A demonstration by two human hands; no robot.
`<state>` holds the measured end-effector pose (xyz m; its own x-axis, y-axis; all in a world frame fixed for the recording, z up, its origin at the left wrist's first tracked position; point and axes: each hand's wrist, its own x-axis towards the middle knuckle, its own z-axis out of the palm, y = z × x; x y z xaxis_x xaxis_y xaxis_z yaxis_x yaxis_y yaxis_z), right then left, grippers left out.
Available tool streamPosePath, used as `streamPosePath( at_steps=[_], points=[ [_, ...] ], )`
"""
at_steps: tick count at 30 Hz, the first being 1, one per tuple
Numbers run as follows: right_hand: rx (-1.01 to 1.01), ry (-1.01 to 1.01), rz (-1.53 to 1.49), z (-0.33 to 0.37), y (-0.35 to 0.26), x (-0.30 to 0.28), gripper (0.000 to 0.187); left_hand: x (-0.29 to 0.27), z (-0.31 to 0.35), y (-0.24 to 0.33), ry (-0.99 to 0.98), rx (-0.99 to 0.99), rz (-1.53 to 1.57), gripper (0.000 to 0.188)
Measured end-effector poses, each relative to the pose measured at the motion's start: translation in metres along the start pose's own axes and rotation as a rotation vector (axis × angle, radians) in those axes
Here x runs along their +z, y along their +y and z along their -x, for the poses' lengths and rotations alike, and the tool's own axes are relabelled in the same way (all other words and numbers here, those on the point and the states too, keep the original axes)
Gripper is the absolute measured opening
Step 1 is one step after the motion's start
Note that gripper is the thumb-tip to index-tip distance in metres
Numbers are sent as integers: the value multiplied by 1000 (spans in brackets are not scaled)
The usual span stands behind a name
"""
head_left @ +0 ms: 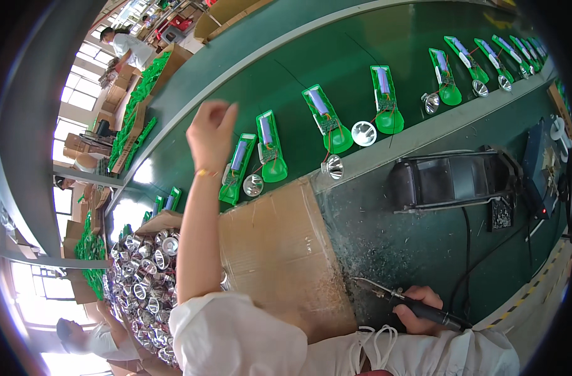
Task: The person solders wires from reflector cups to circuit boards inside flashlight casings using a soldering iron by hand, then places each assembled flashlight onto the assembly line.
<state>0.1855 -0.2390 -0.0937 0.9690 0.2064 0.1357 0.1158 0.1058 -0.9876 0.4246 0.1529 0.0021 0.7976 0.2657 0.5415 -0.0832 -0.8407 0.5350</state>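
Observation:
My left hand (pixel 209 135) is raised over the green belt, its fingers curled toward the thumb; whether anything is in them is hidden. Just right of it lies an open green flashlight housing (pixel 238 164) with a purple battery inside. A second green housing (pixel 270 147) with a circuit board rests beside that one, and a silver reflector cup (pixel 253 185) sits at their lower ends. At the lower right my right hand (pixel 418 311) is closed round the black handle of a soldering iron (pixel 429 311), its bent metal tip pointing left over the table.
Brown cardboard (pixel 273 244) covers the table before me. A heap of reflector cups (pixel 145 276) is at the left. Several more open housings (pixel 328 119) line the belt (pixel 336 56). A black-framed device (pixel 452 180), cables and a blue box (pixel 537 166) stand at right. Other people work at left.

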Motion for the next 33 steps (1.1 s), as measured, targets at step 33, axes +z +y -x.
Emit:
streamPosePath(
  at_steps=[33],
  points=[
    [-87, 1, 149, 20, -20, 14, 18, -185, 335, 57, 151, -471, -828, 19]
  ],
)
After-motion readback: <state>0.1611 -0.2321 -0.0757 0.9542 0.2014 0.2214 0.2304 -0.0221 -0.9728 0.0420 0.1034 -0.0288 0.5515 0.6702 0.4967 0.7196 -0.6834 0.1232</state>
